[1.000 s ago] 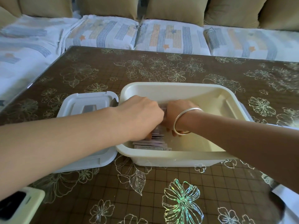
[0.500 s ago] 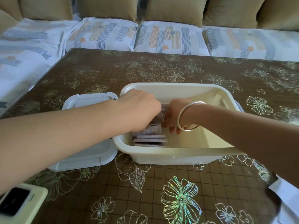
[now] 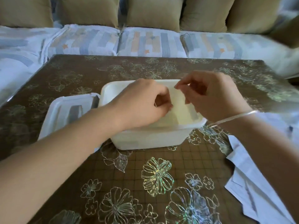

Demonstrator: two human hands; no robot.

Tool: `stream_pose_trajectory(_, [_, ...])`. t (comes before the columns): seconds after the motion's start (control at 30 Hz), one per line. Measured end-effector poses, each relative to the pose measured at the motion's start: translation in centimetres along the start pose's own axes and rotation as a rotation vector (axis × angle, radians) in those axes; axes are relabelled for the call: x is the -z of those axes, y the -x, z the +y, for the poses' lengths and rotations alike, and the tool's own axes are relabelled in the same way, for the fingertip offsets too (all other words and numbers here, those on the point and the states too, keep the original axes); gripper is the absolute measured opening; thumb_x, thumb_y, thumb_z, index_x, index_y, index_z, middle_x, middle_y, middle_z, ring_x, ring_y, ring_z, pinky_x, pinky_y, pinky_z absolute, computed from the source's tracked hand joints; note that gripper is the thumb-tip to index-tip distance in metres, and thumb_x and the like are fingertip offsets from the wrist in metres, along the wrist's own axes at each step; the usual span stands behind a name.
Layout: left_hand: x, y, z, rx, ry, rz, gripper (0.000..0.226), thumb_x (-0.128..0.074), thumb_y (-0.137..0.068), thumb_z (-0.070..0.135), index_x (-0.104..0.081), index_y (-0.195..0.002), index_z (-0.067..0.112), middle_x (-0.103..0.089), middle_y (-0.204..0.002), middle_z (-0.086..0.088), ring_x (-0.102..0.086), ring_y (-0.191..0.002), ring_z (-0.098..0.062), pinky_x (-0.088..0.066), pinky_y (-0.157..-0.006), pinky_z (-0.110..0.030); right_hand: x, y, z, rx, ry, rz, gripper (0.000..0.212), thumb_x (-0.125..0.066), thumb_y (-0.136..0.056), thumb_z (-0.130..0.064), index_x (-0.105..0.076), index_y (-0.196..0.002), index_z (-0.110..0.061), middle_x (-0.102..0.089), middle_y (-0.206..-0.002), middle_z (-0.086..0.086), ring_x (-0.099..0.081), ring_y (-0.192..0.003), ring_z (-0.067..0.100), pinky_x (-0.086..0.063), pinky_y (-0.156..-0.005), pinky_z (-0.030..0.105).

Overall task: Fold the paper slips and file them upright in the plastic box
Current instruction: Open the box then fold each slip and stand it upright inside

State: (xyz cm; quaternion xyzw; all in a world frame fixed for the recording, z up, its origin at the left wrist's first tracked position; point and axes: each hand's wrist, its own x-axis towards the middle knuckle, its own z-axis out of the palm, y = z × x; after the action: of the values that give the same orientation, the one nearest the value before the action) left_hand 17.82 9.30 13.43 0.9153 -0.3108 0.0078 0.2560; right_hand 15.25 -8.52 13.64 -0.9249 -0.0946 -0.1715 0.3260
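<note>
Evidently, in the head view, both hands are held above the open plastic box (image 3: 145, 139), which stands on the counter (image 3: 161, 159) with its lid (image 3: 68, 110) laid just beside it on the left. The left hand (image 3: 140, 104) is held over the box's near left part, fingers curled under. The right hand (image 3: 213, 97) is held over the right rim, thumb and forefinger drawn close together. Whether anything is pinched by either cannot be told, since the frame is blurred. Any slips already filed are hidden beneath the left hand.

Loose paper slips (image 3: 252, 175) are seen at the counter's right edge, partly under the right forearm. The step is judged to fall between filings: a fresh slip would be fetched from the right, folded, and set on edge. Room is left in the box's right half, space for folding is offered in front of the box, and the rim must be cleared on re-entry.
</note>
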Motion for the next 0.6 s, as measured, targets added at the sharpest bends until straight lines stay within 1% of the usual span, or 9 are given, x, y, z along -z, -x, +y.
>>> stream_pose_trajectory(0.03, [-1.1,0.2,1.4,-0.007,0.066,0.019,0.01,-0.068,-0.088,0.03,-0.073,-0.086,0.023,-0.07,-0.078,0.011,-0.063,-0.076,-0.009,-0.05,-0.075,-0.032,0.7,1.8,0.7,0.005,0.018,0.143,0.01,-0.064,-0.087,-0.017,-0.071,-0.084,-0.025,-0.063,-0.059,-0.008,-0.059,-0.061,0.011,-0.041,-0.057,0.014])
stream_pose_trajectory(0.1, [-3.0,0.6,3.7,-0.042,0.123,0.096,0.01,-0.068,-0.088,0.028,-0.074,-0.084,0.022,-0.071,-0.077,0.01,-0.064,-0.074,-0.01,-0.05,-0.072,-0.033,1.2,4.8,2.7,-0.047,0.0,0.293,0.012,-0.063,-0.086,-0.014,-0.07,-0.086,-0.023,-0.06,-0.058,-0.004,-0.056,-0.057,0.016,-0.043,-0.058,0.02])
stream_pose_trajectory(0.17, [-4.6,1.3,6.4,-0.09,0.076,0.246,0.014,-0.065,-0.089,0.028,-0.072,-0.079,0.023,-0.067,-0.07,0.011,-0.061,-0.065,-0.009,-0.049,-0.062,-0.029,1.7,8.6,5.1,-0.152,0.006,0.306,0.012,-0.063,-0.087,-0.014,-0.067,-0.087,-0.026,-0.061,-0.06,-0.004,-0.057,-0.055,0.015,-0.048,-0.058,0.031])
stream_pose_trajectory(0.2, [-5.3,1.8,7.9,-0.096,0.032,0.302,0.016,-0.063,-0.09,0.03,-0.071,-0.077,0.024,-0.066,-0.067,0.012,-0.06,-0.062,-0.008,-0.047,-0.058,-0.026,2.1,10.7,6.2,-0.204,0.049,0.294,0.013,-0.064,-0.087,-0.016,-0.066,-0.085,-0.028,-0.062,-0.063,-0.006,-0.059,-0.058,0.015,-0.048,-0.059,0.031])
stream_pose_trajectory(0.3, [-8.3,3.6,9.9,-0.054,-0.018,0.255,0.017,-0.058,-0.092,0.034,-0.068,-0.081,0.027,-0.066,-0.071,0.013,-0.058,-0.065,-0.005,-0.045,-0.055,-0.023,2.5,16.3,9.7,-0.361,0.347,0.223,0.01,-0.066,-0.086,-0.024,-0.066,-0.095,-0.029,-0.068,-0.093,-0.004,-0.064,-0.089,0.021,-0.047,-0.071,0.031])
stream_pose_trajectory(0.37, [-11.1,5.1,10.4,0.01,0.029,0.109,0.015,-0.057,-0.093,0.037,-0.067,-0.084,0.03,-0.065,-0.075,0.017,-0.056,-0.066,-0.002,-0.038,-0.054,-0.017,2.4,19.2,11.8,-0.503,0.559,0.02,0.042,-0.06,-0.089,-0.041,-0.059,-0.125,-0.021,-0.056,-0.135,0.005,-0.049,-0.126,0.029,-0.042,-0.096,0.04])
stream_pose_trajectory(0.43, [-13.5,6.6,10.2,0.052,0.072,0.0,0.014,-0.056,-0.094,0.037,-0.067,-0.086,0.032,-0.062,-0.075,0.019,-0.053,-0.062,0.002,-0.031,-0.049,-0.01,2.1,21.0,13.3,-0.574,0.621,-0.166,0.067,-0.044,-0.092,-0.059,-0.038,-0.145,-0.02,-0.032,-0.155,0.002,-0.027,-0.144,0.022,-0.026,-0.114,0.039])
stream_pose_trajectory(0.5, [-15.0,7.8,10.1,0.083,0.107,-0.061,0.013,-0.056,-0.095,0.036,-0.067,-0.088,0.032,-0.062,-0.075,0.02,-0.055,-0.063,0.004,-0.037,-0.051,-0.009,2.0,22.1,13.6,-0.56,0.579,-0.159,0.064,-0.043,-0.092,-0.06,-0.041,-0.144,-0.022,-0.035,-0.153,-0.003,-0.03,-0.142,0.016,-0.026,-0.115,0.036])
stream_pose_trajectory(0.6, [-16.0,9.2,9.4,0.131,0.146,-0.076,0.009,-0.059,-0.094,0.034,-0.068,-0.093,0.033,-0.061,-0.076,0.023,-0.061,-0.063,0.0,-0.051,-0.059,-0.015,1.4,22.8,12.8,-0.407,0.525,0.006,0.037,-0.065,-0.088,-0.038,-0.063,-0.123,-0.024,-0.063,-0.128,-0.002,-0.059,-0.117,0.021,-0.046,-0.095,0.036])
